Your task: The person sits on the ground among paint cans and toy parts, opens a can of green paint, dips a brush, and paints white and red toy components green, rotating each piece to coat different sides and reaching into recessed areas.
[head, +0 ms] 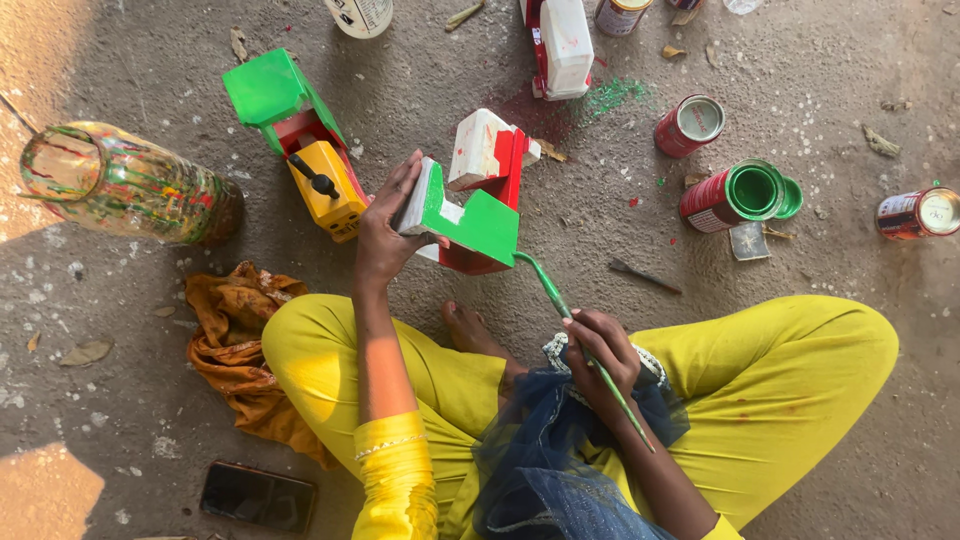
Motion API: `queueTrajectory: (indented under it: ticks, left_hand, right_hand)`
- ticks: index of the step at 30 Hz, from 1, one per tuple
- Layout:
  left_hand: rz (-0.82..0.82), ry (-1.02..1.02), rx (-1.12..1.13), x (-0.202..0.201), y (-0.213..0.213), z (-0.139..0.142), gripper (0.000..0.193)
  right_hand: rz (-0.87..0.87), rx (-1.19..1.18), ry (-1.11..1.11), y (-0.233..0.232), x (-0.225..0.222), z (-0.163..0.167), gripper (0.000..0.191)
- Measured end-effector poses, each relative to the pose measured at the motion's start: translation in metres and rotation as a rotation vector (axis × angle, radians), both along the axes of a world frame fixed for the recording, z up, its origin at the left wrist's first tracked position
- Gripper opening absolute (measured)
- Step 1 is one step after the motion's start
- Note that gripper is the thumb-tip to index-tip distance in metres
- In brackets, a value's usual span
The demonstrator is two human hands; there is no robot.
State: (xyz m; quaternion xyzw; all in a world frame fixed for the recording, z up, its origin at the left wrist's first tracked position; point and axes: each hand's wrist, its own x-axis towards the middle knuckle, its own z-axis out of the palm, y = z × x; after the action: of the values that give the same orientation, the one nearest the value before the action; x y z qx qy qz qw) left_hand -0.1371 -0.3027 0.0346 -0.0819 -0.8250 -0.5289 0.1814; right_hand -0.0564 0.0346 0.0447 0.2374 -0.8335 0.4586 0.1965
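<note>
Setting: bare concrete floor (120, 420), paint-flecked; person seated cross-legged.
Right hand (603, 352): fingers clasped round a green-tipped paintbrush (560, 300), bristles touching the green edge of a wooden toy piece (468, 215).
Left hand (385, 235): fingers gripping that piece's white end, holding it raised above the floor.
Step, as judged: green coat being applied; next stroke calls for a steady grip, perhaps reloading.
Nearby: open green paint tin (738, 195), yellow toy (325, 185), paint-streaked jar (120, 180), phone (258, 496).

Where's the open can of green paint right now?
In the head view, the open green paint can lies on the concrete floor at right, above the person's knee, its green lid beside it.
</note>
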Motion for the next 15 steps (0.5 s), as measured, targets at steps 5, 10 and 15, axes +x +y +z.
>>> queueTrajectory:
  ticks: [5,10,15]
  left_hand:
    - [0.017,-0.015,-0.013,0.0,0.0,0.001,0.099]
    - [0.017,-0.03,0.002,-0.001,0.001,0.001,0.1]
    - [0.017,-0.025,-0.01,-0.001,0.0,0.001,0.101]
  right_hand:
    - [-0.029,0.009,0.011,-0.001,0.002,0.009,0.027]
    - [0.026,-0.038,0.022,-0.005,0.004,0.014,0.028]
    - [0.029,-0.005,0.023,-0.004,0.004,0.015,0.028]
